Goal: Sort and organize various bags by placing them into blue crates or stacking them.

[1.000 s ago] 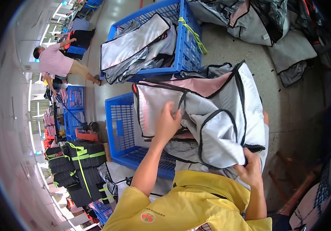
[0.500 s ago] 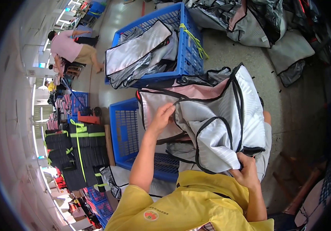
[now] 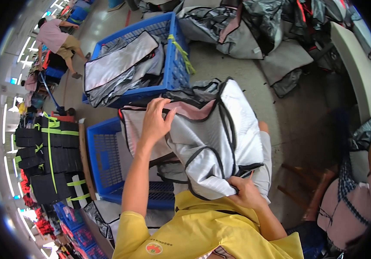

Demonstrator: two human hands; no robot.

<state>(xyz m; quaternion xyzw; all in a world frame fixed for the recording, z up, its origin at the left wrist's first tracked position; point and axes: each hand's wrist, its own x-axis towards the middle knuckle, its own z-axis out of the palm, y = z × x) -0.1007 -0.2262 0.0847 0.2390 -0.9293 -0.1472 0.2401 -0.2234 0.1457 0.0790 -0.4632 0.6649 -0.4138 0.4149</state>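
A silver-grey fabric bag (image 3: pixel 198 134) with black bound edges and a pink panel lies across my lap, its cloth creased. Over its far left part, my left hand (image 3: pixel 156 118) is open, thumb and fingers apart, with no cloth visibly pinched between them. My right hand (image 3: pixel 248 192) is closed on the bag's near right corner beside the black edging. A thin orange-red tip shows by its fingers; what it belongs to is hidden.
A blue crate (image 3: pixel 107 162) stands left under the bag; another blue crate (image 3: pixel 177 64) beyond it holds folded silver pieces. More silver bags (image 3: pixel 241 41) are heaped at the far right. Strapped black bundles (image 3: pixel 58 149) stand left. A person (image 3: pixel 349 194) sits right near a wooden stool (image 3: pixel 317 196).
My left hand has let go of the black edge and spread its fingers, moving toward the bag's far side. My right hand keeps its hold. The view has swung right, bringing the seated person into sight.
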